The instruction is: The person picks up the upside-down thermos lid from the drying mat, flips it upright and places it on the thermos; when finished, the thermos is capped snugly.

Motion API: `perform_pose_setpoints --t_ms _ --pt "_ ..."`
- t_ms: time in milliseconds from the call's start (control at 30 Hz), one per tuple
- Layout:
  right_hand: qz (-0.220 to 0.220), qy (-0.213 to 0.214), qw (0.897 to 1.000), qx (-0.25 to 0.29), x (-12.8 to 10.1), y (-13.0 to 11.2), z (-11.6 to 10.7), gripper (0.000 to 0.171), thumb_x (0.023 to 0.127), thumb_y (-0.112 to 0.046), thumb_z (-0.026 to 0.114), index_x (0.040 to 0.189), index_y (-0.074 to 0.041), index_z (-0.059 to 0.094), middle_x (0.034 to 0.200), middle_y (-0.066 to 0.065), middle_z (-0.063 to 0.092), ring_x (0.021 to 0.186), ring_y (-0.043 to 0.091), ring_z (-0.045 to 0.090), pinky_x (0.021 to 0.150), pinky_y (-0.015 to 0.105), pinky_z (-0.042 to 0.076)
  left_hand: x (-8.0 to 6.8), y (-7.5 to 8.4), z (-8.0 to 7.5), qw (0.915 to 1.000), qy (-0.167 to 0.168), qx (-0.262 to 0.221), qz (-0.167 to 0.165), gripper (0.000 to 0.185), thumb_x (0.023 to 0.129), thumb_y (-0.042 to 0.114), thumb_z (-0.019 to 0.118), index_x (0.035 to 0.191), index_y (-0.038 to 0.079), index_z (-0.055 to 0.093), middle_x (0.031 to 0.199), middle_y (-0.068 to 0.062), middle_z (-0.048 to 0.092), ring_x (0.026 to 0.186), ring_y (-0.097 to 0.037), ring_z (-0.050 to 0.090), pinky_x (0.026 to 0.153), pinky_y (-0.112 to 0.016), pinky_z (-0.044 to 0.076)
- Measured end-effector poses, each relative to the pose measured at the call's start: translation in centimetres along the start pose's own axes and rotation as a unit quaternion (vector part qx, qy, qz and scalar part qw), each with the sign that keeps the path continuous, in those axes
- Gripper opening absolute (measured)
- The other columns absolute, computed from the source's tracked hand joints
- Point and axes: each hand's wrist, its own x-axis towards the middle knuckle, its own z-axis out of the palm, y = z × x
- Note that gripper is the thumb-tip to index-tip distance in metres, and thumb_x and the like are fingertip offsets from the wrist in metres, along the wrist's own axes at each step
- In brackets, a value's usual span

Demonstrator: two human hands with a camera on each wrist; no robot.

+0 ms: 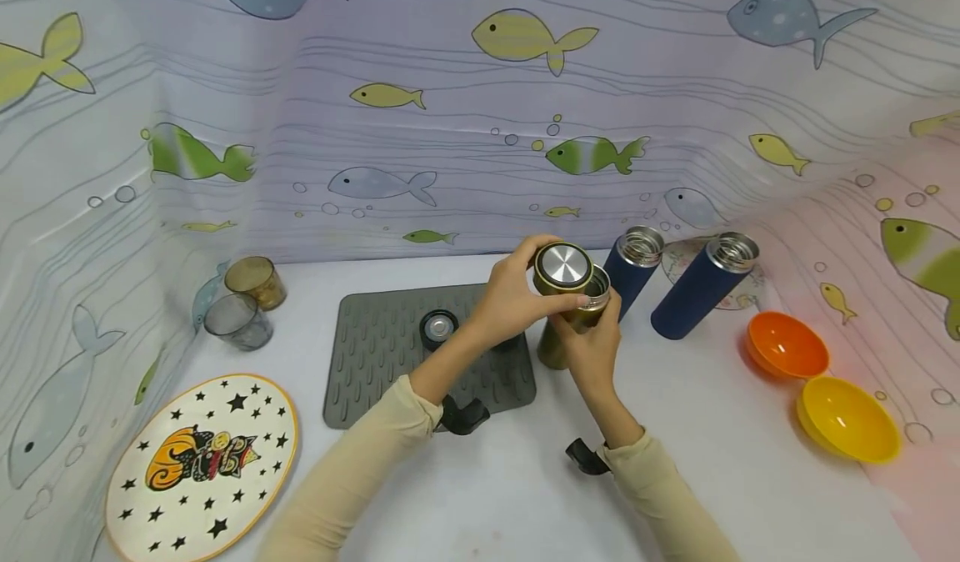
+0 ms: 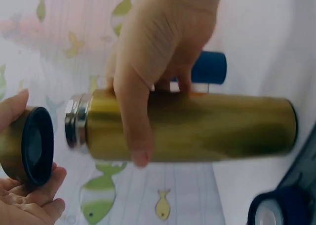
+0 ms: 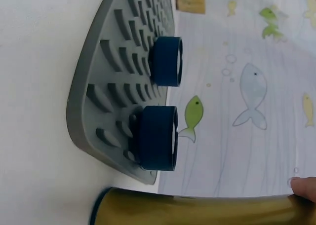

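Observation:
A gold thermos flask (image 1: 553,350) stands on the table beside the mat, its steel neck (image 2: 76,120) uncovered. My right hand (image 1: 592,347) grips the flask's upper body, thumb and fingers on opposite sides. Between the fingers and thumb of my left hand (image 1: 516,293) is the gold lid (image 1: 563,267), its brushed metal top facing up. The left wrist view shows a small gap between lid and neck. Two dark blue flasks (image 1: 628,272) (image 1: 693,295) stand uncapped behind and to the right of my right hand.
A grey ribbed mat (image 1: 375,362) left of the flask bears two blue lids (image 3: 159,137) (image 3: 167,61). Two tinted glasses (image 1: 255,283) (image 1: 238,322) and an oval cat-patterned plate (image 1: 255,462) are at the left. Orange (image 1: 787,345) and yellow (image 1: 847,420) bowls sit at the right.

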Motion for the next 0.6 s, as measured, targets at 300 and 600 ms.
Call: perform_pose_setpoints --t_ms 300,600 --pt "-0.003 -0.022 1.0 -0.012 -0.1 1.0 -0.2 0.071 0.08 -0.002 0.076 0.14 -0.002 0.038 0.135 0.019 0.055 0.122 0.03 0.054 0.103 0.047 0.041 1.4 -1.1 3.1 0.9999 -0.001 -0.008 -0.009 0.072 0.078 0.023 0.085 0.139 0.01 0.047 0.128 -0.01 0.062 0.116 -0.023 0.06 0.095 -0.035 0.053" --pt "-0.002 -0.025 1.0 -0.015 0.1 1.1 -0.3 0.07 0.076 0.014 0.07 0.138 0.004 0.037 0.129 0.028 0.056 0.113 0.036 0.056 0.094 0.046 0.043 2.0 -2.9 4.1 0.9996 -0.028 0.004 0.009 0.075 0.081 0.023 0.083 0.144 0.011 0.046 0.136 -0.01 0.056 0.123 -0.024 0.056 0.099 -0.036 0.051"
